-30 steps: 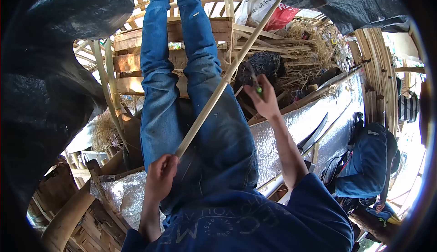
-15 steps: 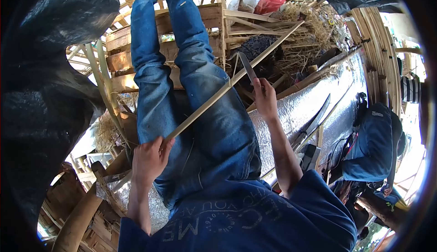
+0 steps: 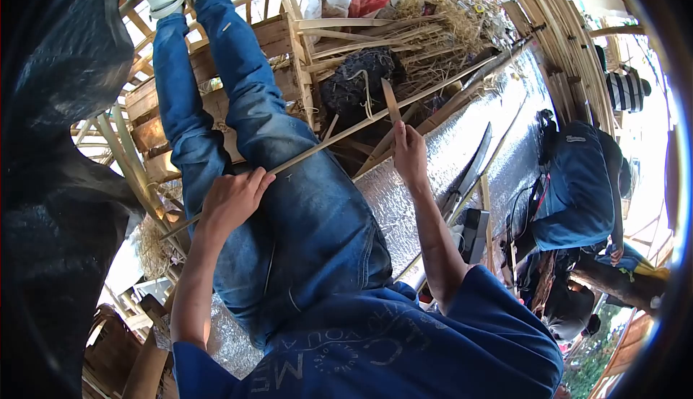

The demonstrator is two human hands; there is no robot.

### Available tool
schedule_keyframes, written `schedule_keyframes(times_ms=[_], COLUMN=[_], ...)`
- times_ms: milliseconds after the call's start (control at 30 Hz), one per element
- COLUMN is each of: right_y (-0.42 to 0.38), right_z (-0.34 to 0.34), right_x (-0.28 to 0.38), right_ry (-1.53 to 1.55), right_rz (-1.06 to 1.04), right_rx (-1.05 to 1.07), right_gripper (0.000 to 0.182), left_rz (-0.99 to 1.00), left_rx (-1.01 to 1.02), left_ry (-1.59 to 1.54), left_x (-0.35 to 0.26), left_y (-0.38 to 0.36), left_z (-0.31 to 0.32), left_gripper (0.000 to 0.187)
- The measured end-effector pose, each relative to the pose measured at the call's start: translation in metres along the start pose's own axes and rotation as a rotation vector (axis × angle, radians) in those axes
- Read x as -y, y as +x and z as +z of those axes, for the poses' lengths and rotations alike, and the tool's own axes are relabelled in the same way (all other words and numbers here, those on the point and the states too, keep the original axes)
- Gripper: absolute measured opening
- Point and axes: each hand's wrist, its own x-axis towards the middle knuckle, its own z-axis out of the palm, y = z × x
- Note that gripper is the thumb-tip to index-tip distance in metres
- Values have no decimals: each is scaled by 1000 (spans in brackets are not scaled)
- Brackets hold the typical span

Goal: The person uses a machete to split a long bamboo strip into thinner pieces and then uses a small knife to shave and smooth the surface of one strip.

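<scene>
A long thin bamboo strip (image 3: 317, 148) runs aslant over the jeans-clad legs (image 3: 289, 139). My left hand (image 3: 234, 200) is closed round it near its lower left part, and a short end sticks out behind the hand. In my right hand (image 3: 410, 155) is a knife (image 3: 390, 100), its blade pointing up and lying against or just beside the strip. A thin pale curl of shaving (image 3: 367, 92) rises from the strip left of the blade, over a dark bundle (image 3: 354, 81).
Silvery foil sheeting (image 3: 397, 204) bears a large curved blade (image 3: 476, 157) and a black box (image 3: 473, 234). Straw (image 3: 462, 27) and bamboo strips lie beyond. A person in jeans (image 3: 577, 190) sits at the right. Black plastic (image 3: 58, 146) hangs at the left.
The view has shifted, so the legs appear farther left. The strip lies at a shallower slant, with a short end now behind my left hand. The shaving has become longer and curled.
</scene>
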Motion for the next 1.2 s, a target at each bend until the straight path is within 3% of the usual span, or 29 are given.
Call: schedule_keyframes(times_ms=[100,233,300,333,367,433,500,567,600,633,700,733,767,900,967,1000,1100,1167,1200], right_y=[0,-27,-11,1,-2,-16,-24,6,25,29,0,-18,-15,33,18,-4,-16,21,23], right_z=[1,21,5,-2,3,21,22,9,1,-2,14,28,26,-5,9,25,31,8,0], right_x=[11,21,24,22,16,13,17,7,-11,-10,7,5,5,-6,-7,-1,0,-2,6], right_ry=[-158,-256,-106,-180,-180,-168,-243,-53,-108,-174,-154,-188,-186,-141,-116,-202,-167,-112,-134], right_rz=[57,-255,38,75,74,-215,-205,39,57,-58,-127,-283,-280,137,19,-244,-396,-16,46], right_rx=[-52,-58,29,-25,-27,56,62,-22,-64,-102,48,85,82,-62,-67,-93,-39,-66,-65], right_gripper=[50,47,45,46,46,50,54,55,55,56,53,53,53,52,52,52,51,52,50], left_rz=[51,58,61,53,46,38,36,53,47,52,57,55,56,52,54,55,39,35,31], left_rx=[1,3,-12,-11,-11,-19,-14,-35,-36,-35,-34,-41,-48,-39,-40,-42,-43,-73,-70], left_ry=[73,208,255,271,288,290,296,321,326,332,335,329,326,356,347,344,319,320,322], left_x=[2,-3,-5,-7,-8,-10,-11,-11,-11,-10,-10,-10,-9,-10,-9,-10,-11,-13,-15], left_y=[6,3,2,1,1,2,1,1,0,1,1,1,1,-2,0,1,1,-1,-2], left_z=[8,9,10,11,12,12,12,11,10,10,12,13,13,12,15,14,12,12,12], left_gripper=[34,33,33,33,32,32,32,32,32,32,32,32,32,32,32,32,32,32,32])
